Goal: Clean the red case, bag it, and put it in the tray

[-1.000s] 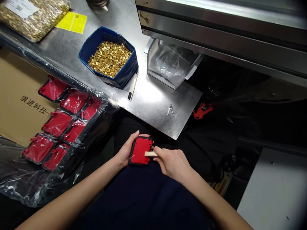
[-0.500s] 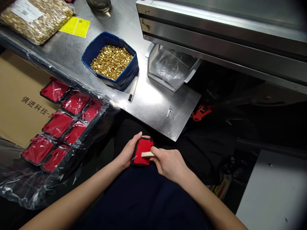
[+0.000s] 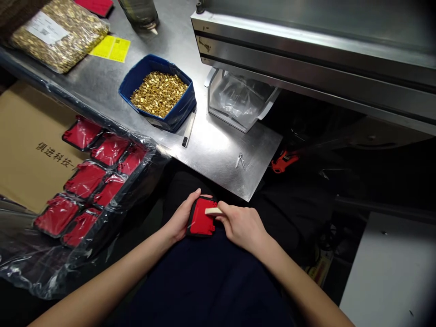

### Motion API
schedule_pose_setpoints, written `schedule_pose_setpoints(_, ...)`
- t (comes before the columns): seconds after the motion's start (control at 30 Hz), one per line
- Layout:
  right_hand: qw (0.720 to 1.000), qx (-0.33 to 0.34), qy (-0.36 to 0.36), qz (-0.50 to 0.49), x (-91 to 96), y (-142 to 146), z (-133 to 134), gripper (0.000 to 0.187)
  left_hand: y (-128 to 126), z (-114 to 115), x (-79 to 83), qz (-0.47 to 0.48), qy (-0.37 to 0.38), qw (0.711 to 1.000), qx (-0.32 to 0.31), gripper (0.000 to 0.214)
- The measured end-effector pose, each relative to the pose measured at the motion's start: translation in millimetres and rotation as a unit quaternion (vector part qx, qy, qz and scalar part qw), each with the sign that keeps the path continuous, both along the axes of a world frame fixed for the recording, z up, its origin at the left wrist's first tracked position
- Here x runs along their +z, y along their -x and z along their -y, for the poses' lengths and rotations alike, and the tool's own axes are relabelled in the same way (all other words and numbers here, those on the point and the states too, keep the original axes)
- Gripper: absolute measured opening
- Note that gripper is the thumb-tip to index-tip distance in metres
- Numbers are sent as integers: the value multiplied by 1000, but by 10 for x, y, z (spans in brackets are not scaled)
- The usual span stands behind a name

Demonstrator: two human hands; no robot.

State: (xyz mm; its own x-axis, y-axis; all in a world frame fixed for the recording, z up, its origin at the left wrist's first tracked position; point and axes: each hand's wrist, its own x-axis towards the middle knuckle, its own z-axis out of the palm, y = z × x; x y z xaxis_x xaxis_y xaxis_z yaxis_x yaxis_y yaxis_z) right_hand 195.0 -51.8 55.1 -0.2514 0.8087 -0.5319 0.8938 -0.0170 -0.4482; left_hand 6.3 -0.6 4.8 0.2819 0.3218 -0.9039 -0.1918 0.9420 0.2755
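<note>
A flat red plastic part with a black rim (image 3: 201, 217) rests over my lap, tilted a little. My left hand (image 3: 182, 216) grips it along its left edge, thumb on the upper corner. In my right hand (image 3: 240, 224) is a short cream-coloured flat stick (image 3: 213, 211), pinched between thumb and fingers. The stick's free end lies over the red face, near the part's right edge; whether it touches cannot be made out. My fingers hide the stick's other end.
Left stands a plastic-lined box of similar red parts (image 3: 85, 179). The metal table (image 3: 218, 168) holds a blue bin (image 3: 177, 120) of brass pieces, a cutter knife (image 3: 189, 129), small metal pins (image 3: 240, 160) and a grey bin (image 3: 247, 125). A metal beam (image 3: 306, 68) overhangs the right side.
My right hand has moved the stick slightly up along the red part. My left hand keeps its hold. The view has shifted slightly.
</note>
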Motion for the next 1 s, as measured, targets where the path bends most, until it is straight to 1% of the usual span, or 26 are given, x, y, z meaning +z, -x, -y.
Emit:
schedule_pose_setpoints(0.13,1000,23,11,13,13,9,70,16,-8,-1,14,5,0,1000,3,44)
schedule_pose_setpoints(0.2,1000,18,13,10,38,32,69,18,1,-1,7,17,6,1000,13,44)
schedule_pose_setpoints(0.27,1000,0,20,5,69,28,-10,22,21,-2,3,36,24,999,27,44)
schedule_pose_setpoints(0.37,997,-68,28,-29,86,-33,-276,31,58,-2,8,73,36,996,46,47)
schedule_pose_setpoints(0.43,988,-134,20,-78,65,-67,-515,36,69,1,10,91,30,994,54,50)
schedule_pose_setpoints(0.5,976,-182,8,-116,29,-84,-748,40,69,4,11,100,28,993,57,51)
schedule_pose_setpoints(0.53,973,-198,-5,-119,11,-98,-844,43,68,7,13,101,27,993,57,51)
schedule_pose_setpoints(0.6,970,-224,-46,-84,-14,-182,-969,48,71,13,21,104,21,993,59,50)
schedule_pose_setpoints(0.63,970,-228,-68,-45,-24,-266,-992,48,77,17,26,106,17,992,60,50)
schedule_pose_setpoints(0.7,970,-216,-95,54,-46,-535,-966,44,96,26,37,109,10,992,62,51)
schedule_pose_setpoints(0.77,963,-201,-88,155,-99,-901,-887,44,116,35,41,114,4,991,65,52)
schedule_pose_setpoints(0.83,950,-201,-81,227,-207,-1289,-810,45,124,38,37,127,1,990,64,53)
schedule_pose_setpoints(0.9,944,-184,-81,263,-367,-1625,-771,48,118,32,31,143,3,988,57,54)
schedule_pose_setpoints(1.0,952,-113,-79,274,-627,-1975,-794,53,91,15,37,152,4,987,42,55)
